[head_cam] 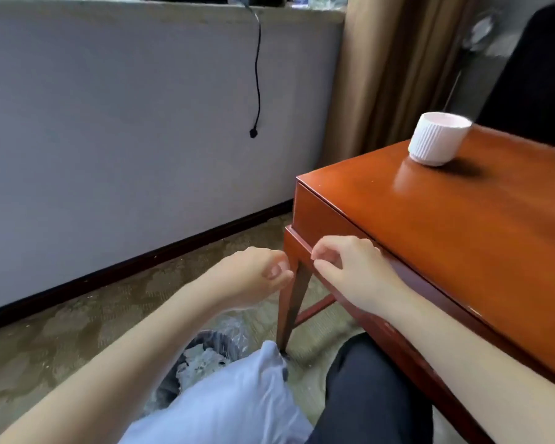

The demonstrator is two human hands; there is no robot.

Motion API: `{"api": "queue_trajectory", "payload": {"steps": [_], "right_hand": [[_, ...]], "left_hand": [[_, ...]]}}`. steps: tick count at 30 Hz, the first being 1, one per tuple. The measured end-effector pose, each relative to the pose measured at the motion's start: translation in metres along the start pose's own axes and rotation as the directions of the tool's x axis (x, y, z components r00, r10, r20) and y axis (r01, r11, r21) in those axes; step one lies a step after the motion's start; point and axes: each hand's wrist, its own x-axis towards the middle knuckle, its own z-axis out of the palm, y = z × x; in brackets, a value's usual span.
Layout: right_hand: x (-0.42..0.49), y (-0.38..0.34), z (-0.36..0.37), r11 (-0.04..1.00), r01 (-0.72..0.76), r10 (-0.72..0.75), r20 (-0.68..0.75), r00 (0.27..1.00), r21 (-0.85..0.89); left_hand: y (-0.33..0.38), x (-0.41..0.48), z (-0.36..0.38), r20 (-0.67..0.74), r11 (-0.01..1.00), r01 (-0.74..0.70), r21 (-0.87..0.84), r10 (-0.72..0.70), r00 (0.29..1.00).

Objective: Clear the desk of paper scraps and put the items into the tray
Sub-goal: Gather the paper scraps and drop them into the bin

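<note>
We are sitting at the desk and holding both hands out past its near corner, above the bin on the carpet. The left hand is curling its fingers inward. The right hand is hovering beside the desk's edge, bringing thumb and forefinger close together. We are seeing no scrap in either hand, and we cannot tell whether a small piece is hiding inside the curled fingers.

The paper scraps we can make out are lying in the lined bin below, pale and crumpled. We are judging them very light and limp. They are likely to cling or flutter, so a fingertip pinch or a sweep with the side of the hand is looking best.

Only 1 item is showing on the wood: a white ribbed cup, standing upright near the far corner, well apart from both hands. We are taking it for ceramic, so rigid, moderately heavy and breakable. The polished top is looking slippery, so sliding it is seeming risky. We are thinking of wrapping the fingers around its ribbed wall, where the grooves should be giving grip, and lifting it straight up.

The tray is not appearing in this view.
</note>
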Motion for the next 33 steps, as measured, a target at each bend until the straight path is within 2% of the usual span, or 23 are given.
{"api": "queue_trajectory", "payload": {"steps": [5,10,15,19,22,27,33], "right_hand": [[-0.044,0.013,-0.082,0.998,0.006,-0.014,-0.135,0.991,-0.061],[-0.095,0.048,-0.14,0.987,-0.111,0.081,-0.237,0.968,-0.118],[-0.159,0.094,-0.178,0.959,-0.264,0.221,-0.313,0.924,-0.101],[-0.21,0.129,-0.196,0.917,-0.396,0.346,-0.397,0.85,-0.048],[-0.249,0.15,-0.201,0.863,-0.504,0.436,-0.476,0.764,-0.018],[-0.309,0.174,-0.205,0.779,-0.624,0.481,-0.574,0.662,-0.066],[-0.376,0.203,-0.219,0.63,-0.769,0.547,-0.642,0.538,-0.107]], "left_hand": [[0.075,-0.006,-0.034,-0.055,0.983,-0.181,0.021,0.182,0.982],[0.151,0.005,-0.042,-0.064,0.932,-0.362,0.009,0.362,0.93],[0.228,0.031,-0.016,0.024,0.855,-0.517,-0.035,0.518,0.855],[0.282,0.053,0.023,0.095,0.792,-0.61,-0.006,0.608,0.788],[0.32,0.063,0.056,0.079,0.754,-0.657,-0.011,0.655,0.751],[0.38,0.072,0.103,0.064,0.732,-0.681,-0.014,0.68,0.73],[0.435,0.077,0.145,0.123,0.646,-0.753,0.121,0.743,0.657]]}}
